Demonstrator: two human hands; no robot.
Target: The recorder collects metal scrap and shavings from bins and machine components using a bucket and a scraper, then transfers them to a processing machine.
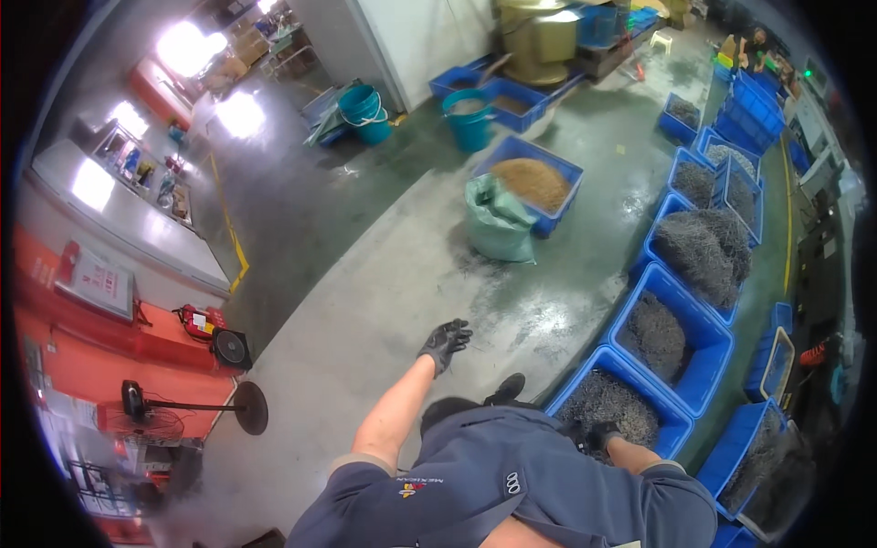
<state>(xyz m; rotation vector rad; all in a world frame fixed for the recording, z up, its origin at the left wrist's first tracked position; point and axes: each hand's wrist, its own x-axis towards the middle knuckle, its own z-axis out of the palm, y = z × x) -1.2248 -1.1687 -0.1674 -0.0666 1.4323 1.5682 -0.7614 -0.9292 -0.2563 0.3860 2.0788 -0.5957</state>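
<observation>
My left hand [446, 343] wears a black glove and is held out over the concrete floor, its fingers stretched and apart with nothing in them. Down at my right side, my right hand [599, 436], gloved in black too, is at the near blue bin [681, 437]. Small dark grey metal-looking pieces [621, 402] fill much of that bin, and the hand is against them. Its fingers are too dark and small to make out, so I cannot tell whether they grip anything.
More blue bins [713, 361] of dark pieces run in a row along the right. Ahead stand a pale green sack [498, 224] and a blue bin [571, 203] of brown grains. Teal buckets [468, 128] are farther off. A black fan [249, 407] lies at the left. A person [755, 47] is far right.
</observation>
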